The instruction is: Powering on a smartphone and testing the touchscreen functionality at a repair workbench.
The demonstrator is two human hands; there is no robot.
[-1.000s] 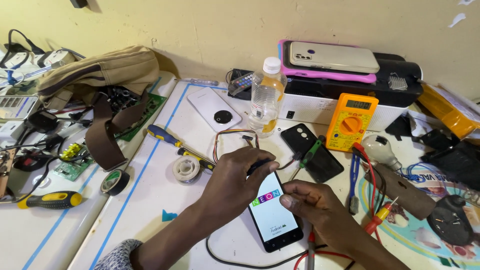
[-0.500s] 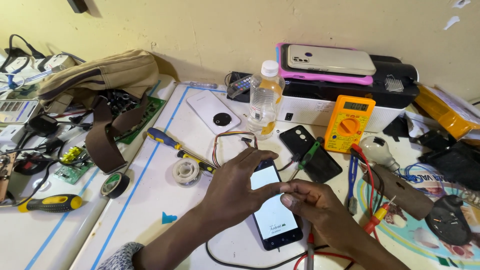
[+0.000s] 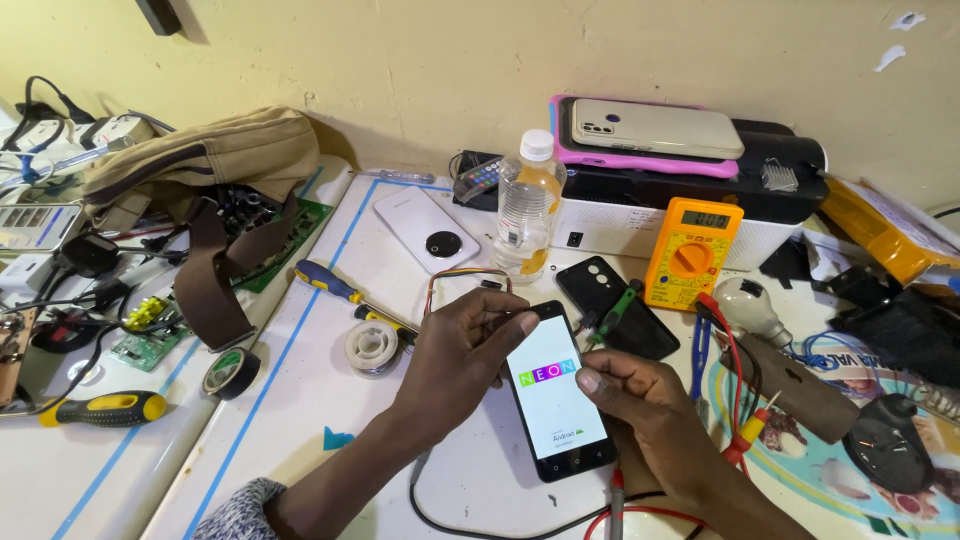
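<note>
Left hand [image 3: 462,350] and right hand [image 3: 640,415], fingers clamped, steadied a lit black slab smartphone [image 3: 556,398] mid-desk, screen up, probably for viewing; yellow multimeter [image 3: 692,252] behind.

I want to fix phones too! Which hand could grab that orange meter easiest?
Probably the right hand: the orange meter sits on its side, beyond the lit phone. The left hand would have to cross over.

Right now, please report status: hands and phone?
Left hand grips lit smartphone at its top edge. Right hand holds its right side. Black phone lies close behind.
</note>
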